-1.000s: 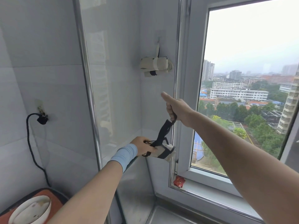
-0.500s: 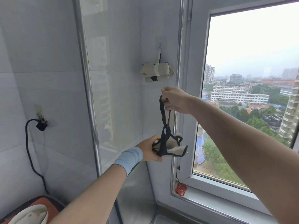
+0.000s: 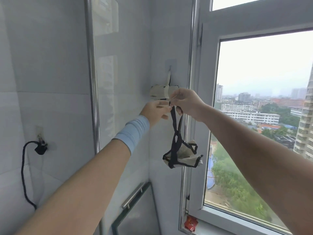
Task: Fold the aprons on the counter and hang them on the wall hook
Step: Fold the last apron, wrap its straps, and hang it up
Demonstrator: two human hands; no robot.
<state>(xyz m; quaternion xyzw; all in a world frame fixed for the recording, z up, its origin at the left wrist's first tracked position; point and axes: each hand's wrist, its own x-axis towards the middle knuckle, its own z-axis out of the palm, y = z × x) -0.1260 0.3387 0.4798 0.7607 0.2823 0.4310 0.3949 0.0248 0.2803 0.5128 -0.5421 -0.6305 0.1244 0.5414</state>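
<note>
The folded apron (image 3: 183, 156) now hangs free on its black strap (image 3: 174, 126) and is no longer supported from below. The left hand (image 3: 155, 111) has left the bundle and risen to the top of the strap. Its fingers reach the loop, but a pinch cannot be confirmed. The right hand (image 3: 187, 102), higher than before, pinches the loop with curled fingers. Just behind, the first apron (image 3: 160, 92) remains on the wall hook (image 3: 170, 66).

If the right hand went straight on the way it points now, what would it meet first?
Most likely the rolled apron hanging from the wall hook, just ahead of the right hand that pinches the black strap; the tiled wall lies behind it. Depth is unclear.
</note>
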